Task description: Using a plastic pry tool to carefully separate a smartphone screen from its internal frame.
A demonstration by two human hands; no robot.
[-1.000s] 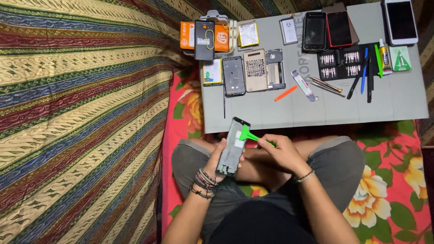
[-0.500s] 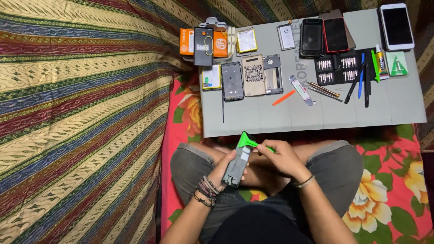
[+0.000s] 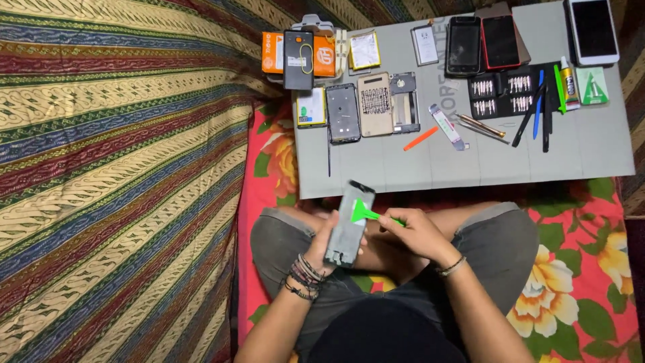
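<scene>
Prying is judged under way: phone frame (image 3: pixel 349 225), over the lap at six o'clock of the grey table (image 3: pixel 591 151), is clamped in the left hand (image 3: pixel 327 236), the green pry tool (image 3: pixel 371 214) pinched by the right hand (image 3: pixel 416 232), so steady edge pressure is called for.

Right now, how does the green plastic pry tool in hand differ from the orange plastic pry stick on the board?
The green plastic pry tool is gripped by the right hand, its wide flat blade against the grey phone frame held in the left hand. The orange plastic pry stick lies untouched on the grey work board, slim with no wide blade. Both lie at a slant.
</scene>
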